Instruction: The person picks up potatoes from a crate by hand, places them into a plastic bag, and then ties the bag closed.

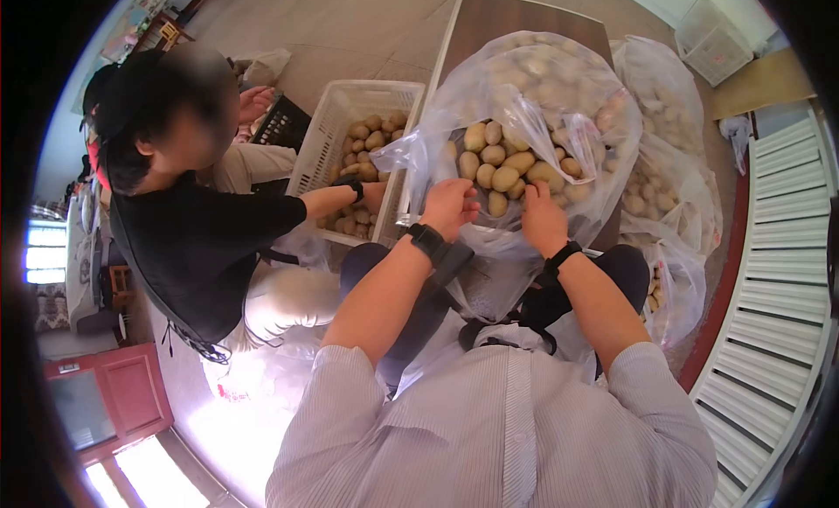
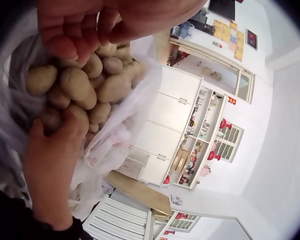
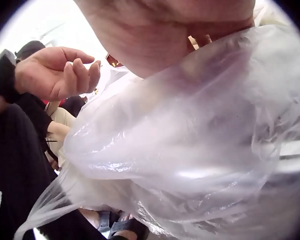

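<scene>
A large clear plastic bag (image 1: 411,154) holds many potatoes (image 1: 505,178) and stands open in front of me. My left hand (image 1: 449,207) hovers at the bag's near left rim, fingers loosely bent; the palm shows bare in the right wrist view. My right hand (image 1: 544,218) reaches over the near rim. In the left wrist view, the right hand's thumb and a finger sit on either side of a darker potato (image 2: 51,119) at the pile's edge. The bag's film hides the right hand's fingertips in the right wrist view.
At the left, another person (image 1: 201,219) reaches into a white plastic crate (image 1: 308,158) with potatoes in it. More potato bags (image 1: 651,189) stand along the right, beside a white radiator (image 1: 769,289). A brown tabletop (image 1: 476,36) lies behind my bag.
</scene>
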Available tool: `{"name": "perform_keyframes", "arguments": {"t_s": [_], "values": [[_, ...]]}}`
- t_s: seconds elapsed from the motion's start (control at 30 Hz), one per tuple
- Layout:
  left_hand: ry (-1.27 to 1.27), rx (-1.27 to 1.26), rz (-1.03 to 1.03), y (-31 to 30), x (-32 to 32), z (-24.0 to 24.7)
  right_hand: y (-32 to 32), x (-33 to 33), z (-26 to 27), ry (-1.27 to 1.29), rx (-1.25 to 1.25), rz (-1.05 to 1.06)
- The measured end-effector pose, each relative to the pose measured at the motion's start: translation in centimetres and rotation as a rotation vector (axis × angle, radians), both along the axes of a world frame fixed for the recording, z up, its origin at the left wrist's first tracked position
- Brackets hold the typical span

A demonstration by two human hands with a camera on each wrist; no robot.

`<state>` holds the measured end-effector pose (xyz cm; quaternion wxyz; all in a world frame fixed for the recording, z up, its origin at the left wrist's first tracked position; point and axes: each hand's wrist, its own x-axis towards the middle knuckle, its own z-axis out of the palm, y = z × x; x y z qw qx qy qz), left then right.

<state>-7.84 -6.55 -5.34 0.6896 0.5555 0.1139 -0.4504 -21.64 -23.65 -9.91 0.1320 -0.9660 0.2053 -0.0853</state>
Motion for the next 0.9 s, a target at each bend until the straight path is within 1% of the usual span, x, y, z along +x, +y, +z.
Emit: {"name": "perform_keyframes", "arguments": {"t_s": [0.13,0.17,0.23,0.3,0.33,0.37,0.4,0.43,0.47,0.53,0.6,0.63,0.7,0.73,0.8,0.83,0.87,0.9], "values": [[0.050,-0.039,0.100,-0.1,0.5,1.7,0.1,-0.1,0.8,0.042,0.079,-0.016],[0.057,-0.069,0.116,-0.2,1.0,2.1,0.4,-0.2,1.7,0.046,0.104,-0.029],[0.063,-0.100,0.140,-0.3,1.8,3.7,1.0,-0.3,3.4,0.051,0.130,-0.035],[0.008,-0.224,0.173,-0.6,2.5,6.3,2.0,-0.2,4.4,-0.013,0.091,0.042],[0.006,-0.224,0.183,-0.8,2.8,7.6,2.7,0.0,4.5,-0.013,0.091,0.051],[-0.025,-0.260,0.191,-1.1,3.2,9.1,3.7,0.1,4.7,-0.011,0.307,0.234],[-0.055,-0.295,0.197,-1.5,3.6,10.4,5.3,0.4,6.0,-0.006,0.524,0.414],[-0.056,-0.292,0.202,-2.0,3.8,11.8,7.0,0.3,7.3,0.104,0.828,0.484],[-0.086,-0.309,0.206,-2.5,4.1,13.1,9.5,0.5,10.2,0.218,1.129,0.546],[-0.123,-0.330,0.210,-3.7,4.6,15.1,14.1,1.1,11.7,0.312,1.309,0.716],[-0.134,-0.370,0.226,-4.6,4.7,16.6,18.6,1.9,9.5,0.144,1.573,0.867],[-0.148,-0.374,0.227,-4.8,4.4,17.3,20.1,2.3,9.4,0.145,1.572,0.868],[-0.148,-0.362,0.217,-5.2,4.1,18.0,22.2,2.8,9.6,-0.100,1.139,1.104],[-0.148,-0.352,0.208,-5.2,4.0,18.2,22.8,2.4,9.7,-0.098,1.136,1.105],[-0.157,-0.346,0.214,-4.9,4.0,18.1,23.5,1.3,11.5,-0.151,0.984,1.165],[-0.167,-0.337,0.218,-4.8,4.1,17.9,22.8,0.5,12.9,0.022,0.950,1.166],[-0.168,-0.342,0.215,-4.7,4.5,17.5,22.1,0.4,14.0,0.021,0.945,1.163],[-0.162,-0.314,0.244,-4.5,5.3,16.5,21.6,0.3,14.9,0.199,1.004,1.216]]}}
